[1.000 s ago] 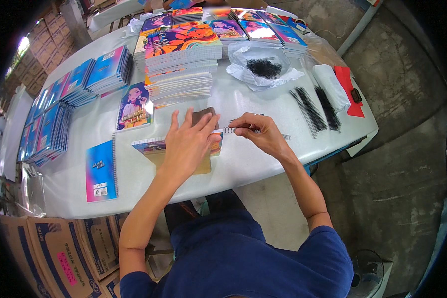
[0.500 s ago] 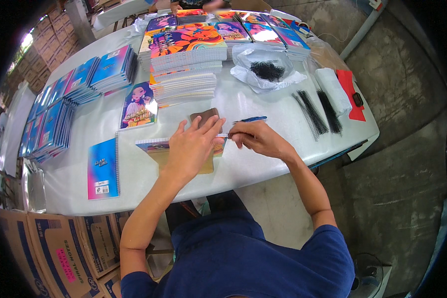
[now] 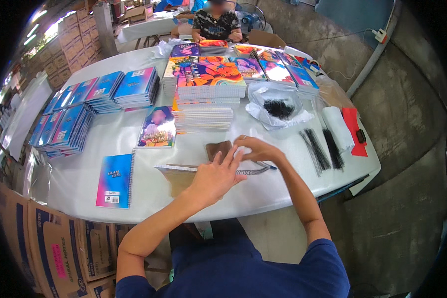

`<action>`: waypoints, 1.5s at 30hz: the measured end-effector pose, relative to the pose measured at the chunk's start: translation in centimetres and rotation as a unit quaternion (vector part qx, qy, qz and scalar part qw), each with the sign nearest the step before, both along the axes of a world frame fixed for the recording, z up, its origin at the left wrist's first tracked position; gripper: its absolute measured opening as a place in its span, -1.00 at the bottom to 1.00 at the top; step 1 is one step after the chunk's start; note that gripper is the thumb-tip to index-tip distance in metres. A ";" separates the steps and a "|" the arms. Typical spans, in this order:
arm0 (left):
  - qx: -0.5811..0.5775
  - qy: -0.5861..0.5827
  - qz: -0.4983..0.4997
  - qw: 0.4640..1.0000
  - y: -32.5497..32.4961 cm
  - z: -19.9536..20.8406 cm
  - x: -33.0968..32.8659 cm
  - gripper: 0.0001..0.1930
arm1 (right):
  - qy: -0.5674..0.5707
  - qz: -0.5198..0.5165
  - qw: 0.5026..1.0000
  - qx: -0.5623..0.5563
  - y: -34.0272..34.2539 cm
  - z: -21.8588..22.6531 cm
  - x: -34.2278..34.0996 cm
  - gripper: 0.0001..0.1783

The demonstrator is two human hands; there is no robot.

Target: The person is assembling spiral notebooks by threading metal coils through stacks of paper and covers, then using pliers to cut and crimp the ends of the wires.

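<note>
My left hand (image 3: 216, 176) lies with its fingers stretched across a notebook (image 3: 181, 168) stood on edge, its tan back board (image 3: 178, 183) towards me. A dark spiral coil (image 3: 253, 172) curves out to the right from beneath that hand. Just beyond, my right hand (image 3: 253, 149) has bent, closed fingers beside a brown block (image 3: 218, 150); what they pinch is hidden. Part of a blue pen (image 3: 271, 166) shows under the right wrist. On the left lies a blue and pink spiral notebook (image 3: 115, 179); another bound notebook (image 3: 157, 127) with a cartoon cover sits farther back.
Tall notebook stacks (image 3: 211, 92) fill the table's middle back, with blue stacks (image 3: 102, 89) at left. Loose black coils (image 3: 278, 109) sit in white wrapping; coil bundles (image 3: 317, 151) lie right. A person (image 3: 217, 25) sits across the table. Cartons (image 3: 57, 248) stand at lower left.
The view has tilted up, showing more of the person opposite. My right hand has moved from the notebook's right end to beside the brown block. The coil now curves out visibly.
</note>
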State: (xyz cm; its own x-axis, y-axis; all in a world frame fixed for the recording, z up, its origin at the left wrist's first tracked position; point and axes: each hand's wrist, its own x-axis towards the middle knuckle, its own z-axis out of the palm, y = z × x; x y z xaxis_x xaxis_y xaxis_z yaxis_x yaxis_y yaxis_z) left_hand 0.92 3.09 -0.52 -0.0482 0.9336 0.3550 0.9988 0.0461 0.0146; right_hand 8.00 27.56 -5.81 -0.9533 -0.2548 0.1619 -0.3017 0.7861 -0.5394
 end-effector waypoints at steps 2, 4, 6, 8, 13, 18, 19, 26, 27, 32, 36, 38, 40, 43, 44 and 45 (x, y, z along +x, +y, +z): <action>0.009 -0.002 -0.012 1.000 0.1 -0.3 -0.2 -0.33 | 0.076 0.018 0.994 0.074 -0.1 -3.1 -2.5 -0.60; -0.055 -0.033 -0.032 0.997 0.0 -1.1 -0.7 -0.29 | 0.039 -0.033 0.998 0.033 -1.1 -5.1 -3.7 -0.51; -0.032 -0.032 -0.022 0.999 0.1 -1.8 -1.4 -0.23 | 0.018 -0.055 0.998 0.038 -1.1 -5.3 -4.1 -0.51; 0.009 -0.024 -0.007 1.000 -0.2 -1.8 -1.6 -0.15 | -0.034 -0.054 0.995 0.070 -0.1 -4.5 -3.8 -0.50; 0.113 -0.080 0.087 0.987 -1.3 -0.9 -2.5 0.01 | -0.110 0.031 0.856 -0.504 -1.3 3.6 3.5 -0.46; 0.108 -0.110 0.074 0.985 -1.6 -0.9 -2.5 0.04 | -0.165 -0.099 0.935 -0.298 -3.0 3.6 3.6 -0.35; 0.105 -0.113 0.084 0.984 -1.6 -0.9 -2.5 0.04 | -0.137 -0.042 0.916 -0.376 -3.3 3.7 3.8 -0.37; 0.100 -0.116 0.102 0.983 -1.8 -0.7 -3.1 0.04 | -0.139 -0.057 0.911 -0.384 -4.1 4.0 3.3 -0.32; 0.104 -0.112 0.105 0.983 -1.9 -0.7 -3.3 0.05 | -0.100 0.007 0.859 -0.502 -4.4 3.4 3.8 -0.33; 0.094 -0.126 0.095 0.983 -2.4 -0.3 -3.5 0.10 | -0.140 -0.097 0.904 -0.393 -4.4 3.1 2.6 -0.42; 0.103 -0.138 0.106 0.979 -2.6 -0.4 -3.8 0.13 | -0.125 -0.071 0.874 -0.464 -3.5 2.2 2.9 -0.44; 0.095 -0.135 0.105 0.981 -3.3 -0.3 -3.9 0.12 | -0.184 -0.100 0.932 -0.295 -4.8 3.1 1.3 -0.43; 0.093 -0.141 0.108 0.980 -3.5 0.0 -3.9 0.12 | -0.102 -0.064 0.818 -0.562 -4.4 0.5 2.1 -0.47; 0.115 -0.132 0.104 0.979 -3.5 -0.5 -4.5 0.12 | -0.101 -0.029 0.810 -0.576 -5.7 2.2 1.9 -0.49; 0.109 -0.132 0.107 0.979 -3.9 -0.5 -4.5 0.12 | -0.149 -0.069 0.895 -0.415 -5.7 3.3 0.7 -0.47; 0.103 -0.133 0.110 0.980 -4.1 -0.5 -4.6 0.12 | -0.191 -0.106 0.946 -0.239 -5.8 3.6 0.0 -0.45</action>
State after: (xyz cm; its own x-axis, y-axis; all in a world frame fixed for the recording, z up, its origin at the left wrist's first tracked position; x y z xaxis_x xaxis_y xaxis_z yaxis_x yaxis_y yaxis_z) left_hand -3.71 -1.03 -0.97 -0.3562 0.7999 0.4830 0.9248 0.2278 0.3046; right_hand 7.99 21.75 -2.21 -0.9870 -0.0368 -0.1565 0.1239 0.4461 -0.8864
